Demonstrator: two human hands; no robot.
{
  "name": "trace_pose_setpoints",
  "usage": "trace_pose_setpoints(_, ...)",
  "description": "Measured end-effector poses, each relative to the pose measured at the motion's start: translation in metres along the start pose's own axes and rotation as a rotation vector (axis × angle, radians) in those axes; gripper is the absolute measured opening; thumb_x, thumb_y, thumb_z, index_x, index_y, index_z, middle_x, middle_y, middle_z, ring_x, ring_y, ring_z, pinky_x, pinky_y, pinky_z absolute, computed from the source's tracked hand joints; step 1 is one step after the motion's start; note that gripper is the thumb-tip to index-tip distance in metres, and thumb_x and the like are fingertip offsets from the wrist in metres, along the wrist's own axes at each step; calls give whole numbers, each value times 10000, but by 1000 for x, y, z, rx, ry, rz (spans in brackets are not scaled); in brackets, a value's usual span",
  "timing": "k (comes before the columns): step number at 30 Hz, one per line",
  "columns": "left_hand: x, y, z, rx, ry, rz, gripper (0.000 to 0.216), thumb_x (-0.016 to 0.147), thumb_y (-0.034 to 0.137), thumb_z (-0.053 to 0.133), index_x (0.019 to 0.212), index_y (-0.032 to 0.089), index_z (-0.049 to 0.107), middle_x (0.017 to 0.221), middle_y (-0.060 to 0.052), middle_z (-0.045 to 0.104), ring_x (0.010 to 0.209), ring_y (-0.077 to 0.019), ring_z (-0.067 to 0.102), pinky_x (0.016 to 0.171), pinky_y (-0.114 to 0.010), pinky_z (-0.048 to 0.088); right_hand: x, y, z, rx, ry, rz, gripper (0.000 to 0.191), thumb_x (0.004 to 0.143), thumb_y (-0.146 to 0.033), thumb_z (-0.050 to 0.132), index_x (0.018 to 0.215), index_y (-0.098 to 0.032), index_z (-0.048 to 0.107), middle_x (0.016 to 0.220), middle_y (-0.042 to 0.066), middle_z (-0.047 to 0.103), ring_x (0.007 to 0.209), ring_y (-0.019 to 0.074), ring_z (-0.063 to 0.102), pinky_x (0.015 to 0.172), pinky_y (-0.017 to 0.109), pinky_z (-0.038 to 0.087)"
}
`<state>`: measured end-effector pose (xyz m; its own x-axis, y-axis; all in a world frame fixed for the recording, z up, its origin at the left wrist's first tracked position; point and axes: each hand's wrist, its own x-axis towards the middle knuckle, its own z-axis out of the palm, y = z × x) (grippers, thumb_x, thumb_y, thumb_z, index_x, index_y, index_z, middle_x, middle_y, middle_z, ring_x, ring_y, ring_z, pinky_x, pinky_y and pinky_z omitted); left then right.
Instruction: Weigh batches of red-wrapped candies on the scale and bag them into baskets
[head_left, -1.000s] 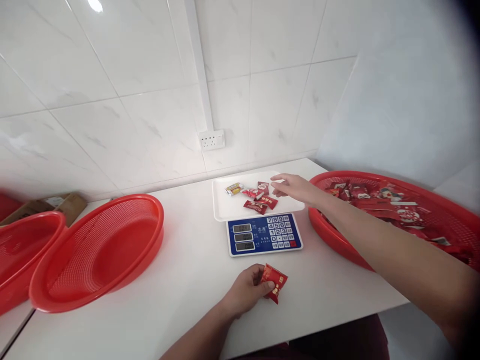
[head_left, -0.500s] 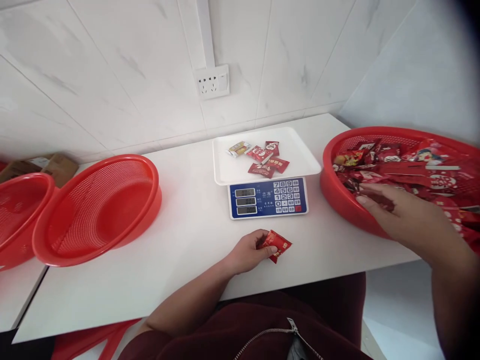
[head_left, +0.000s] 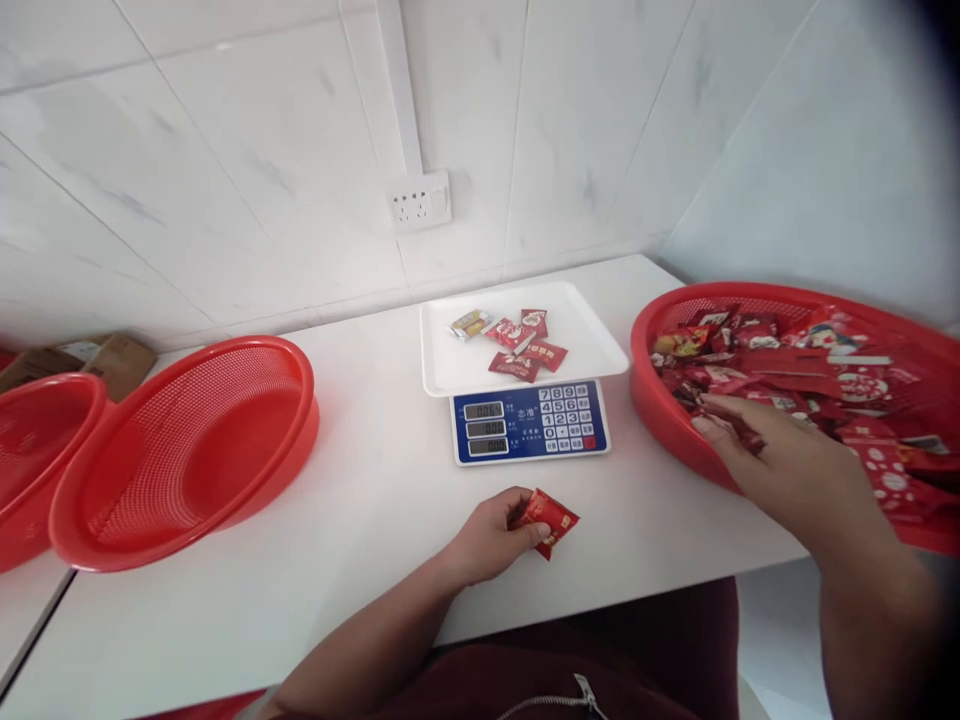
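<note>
My left hand (head_left: 501, 538) is closed on a red snack packet (head_left: 551, 522), held just above the table in front of the scale. My right hand (head_left: 765, 460) is over the near left rim of a red basket (head_left: 679, 455) filled with red packets (head_left: 795, 362). Its thumb and fingers are pinched together; what they grip, if anything, blends with the dark packets behind. A digital scale (head_left: 531, 425) with a blue keypad stands between the baskets. On its white tray (head_left: 581, 345) lie several red packets (head_left: 529, 350) and one yellow-and-white packet (head_left: 471, 324).
Two red baskets stand on the left: one nearer the middle (head_left: 296, 440) and another at the edge (head_left: 45, 400). Behind them is a cardboard box (head_left: 124, 365). A tiled wall with a socket (head_left: 421, 202) runs along the back of the white table (head_left: 360, 470).
The view has tilted up, so everything sits lower in the picture. My right hand has shifted slightly left at the basket. My left hand keeps the same packet, almost still.
</note>
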<state>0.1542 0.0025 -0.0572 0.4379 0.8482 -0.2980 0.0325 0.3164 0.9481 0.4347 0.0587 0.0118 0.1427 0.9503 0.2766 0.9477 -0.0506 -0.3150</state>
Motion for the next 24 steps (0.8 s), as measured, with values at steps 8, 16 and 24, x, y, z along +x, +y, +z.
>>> trace_pose_setpoints(8, 3, -2, 1, -61, 17, 39, 288, 721, 340, 640, 918, 142, 571, 879, -47, 605, 794, -165, 544, 735, -289, 408, 52, -110, 26, 265, -140, -463, 355, 861, -375, 394, 1156, -232, 531, 1204, 52, 558, 1119, 218, 481, 911, 333, 391)
trace_pose_setpoints(16, 3, -2, -2, -78, 20, 48, 348, 709, 370, 659, 956, 141, 573, 946, -72, 613, 862, -192, 552, 773, -312, 414, 117, -173, 62, -50, -228, -427, 392, 792, -411, 510, 1123, -203, 531, 1008, 121, 636, 996, 295, 533, 787, 381, 369)
trace_pose_setpoints(24, 3, 1, -4, -9, -12, 67, 350, 757, 400, 611, 993, 145, 566, 963, -73, 618, 888, -194, 546, 783, -302, 414, 116, -134, 14, 22, 0, -286, 421, 808, -298, 458, 1221, -223, 429, 1085, 80, 607, 945, 262, 554, 770, 343, 391)
